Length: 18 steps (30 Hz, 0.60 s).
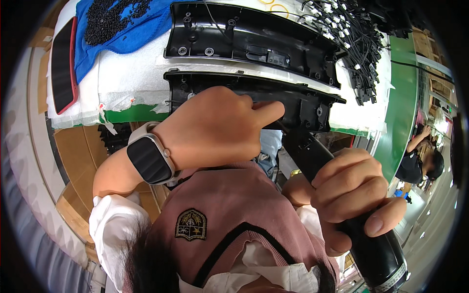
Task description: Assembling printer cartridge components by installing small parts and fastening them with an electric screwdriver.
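My right hand [349, 195] is wrapped round a black cylindrical electric screwdriver [373, 254], which slants up and left. Its front end points at the near edge of a black plastic housing half [317, 110] lying along the table's edge. Over the middle of that piece lies my left hand [220, 122], a watch on its wrist. The left fingers are curled, one pointing right beside the screwdriver's tip. My own hand hides most of those fingertips and whatever they may pinch. A second black housing half [273, 31], with a thin black cable on it, lies just beyond.
Black screws [105, 24] are heaped on a blue cloth [141, 36] at the far left, beside a red-edged phone [64, 66]. Black cables with white connectors [342, 29] pile up at the far right. Cardboard [80, 151] stands below left. Another person [422, 158] is at right.
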Each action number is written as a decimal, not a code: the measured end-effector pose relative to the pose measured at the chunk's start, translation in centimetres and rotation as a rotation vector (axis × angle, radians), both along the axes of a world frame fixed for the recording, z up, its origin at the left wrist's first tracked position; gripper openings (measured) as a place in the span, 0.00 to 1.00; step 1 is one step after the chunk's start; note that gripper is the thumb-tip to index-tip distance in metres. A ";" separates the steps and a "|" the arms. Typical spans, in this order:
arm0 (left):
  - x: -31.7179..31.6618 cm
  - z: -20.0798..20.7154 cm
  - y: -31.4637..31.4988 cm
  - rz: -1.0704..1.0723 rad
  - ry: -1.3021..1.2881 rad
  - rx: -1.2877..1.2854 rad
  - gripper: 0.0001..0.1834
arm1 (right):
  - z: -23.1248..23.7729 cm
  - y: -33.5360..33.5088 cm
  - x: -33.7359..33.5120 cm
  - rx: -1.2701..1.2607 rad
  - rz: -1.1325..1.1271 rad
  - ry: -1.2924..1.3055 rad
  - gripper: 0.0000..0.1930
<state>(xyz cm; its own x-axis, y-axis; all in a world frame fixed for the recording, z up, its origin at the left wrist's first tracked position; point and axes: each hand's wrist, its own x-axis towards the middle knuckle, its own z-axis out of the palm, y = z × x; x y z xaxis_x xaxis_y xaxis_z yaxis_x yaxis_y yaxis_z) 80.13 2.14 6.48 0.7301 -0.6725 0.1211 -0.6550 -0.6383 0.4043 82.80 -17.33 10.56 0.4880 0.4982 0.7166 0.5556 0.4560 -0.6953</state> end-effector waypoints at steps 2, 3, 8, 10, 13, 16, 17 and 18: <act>-0.1 -0.3 0.1 0.009 -0.011 -0.027 0.04 | -0.1 0.2 0.1 0.003 0.010 0.008 0.22; -0.2 -0.3 0.1 0.014 -0.010 -0.026 0.04 | -0.1 0.4 0.1 -0.002 0.005 0.015 0.21; -0.1 -0.2 -0.1 -0.004 0.003 -0.040 0.04 | 0.8 0.0 0.3 -0.099 0.052 -0.003 0.20; -0.1 0.1 0.0 -0.005 0.008 -0.042 0.04 | 1.1 0.0 0.4 -0.188 0.104 0.040 0.19; -0.1 -0.1 -0.1 0.010 0.000 -0.065 0.03 | 0.4 0.4 0.2 -0.123 0.059 0.034 0.18; -0.4 -0.5 0.0 0.021 -0.014 -0.068 0.03 | 0.6 0.7 0.6 -0.149 0.110 0.008 0.18; -0.4 -0.5 0.0 -0.002 -0.017 -0.057 0.03 | 0.7 0.8 0.7 -0.187 0.129 -0.004 0.18; -0.4 -0.4 0.2 0.002 -0.020 -0.054 0.03 | 0.9 0.9 0.8 -0.223 0.148 -0.016 0.18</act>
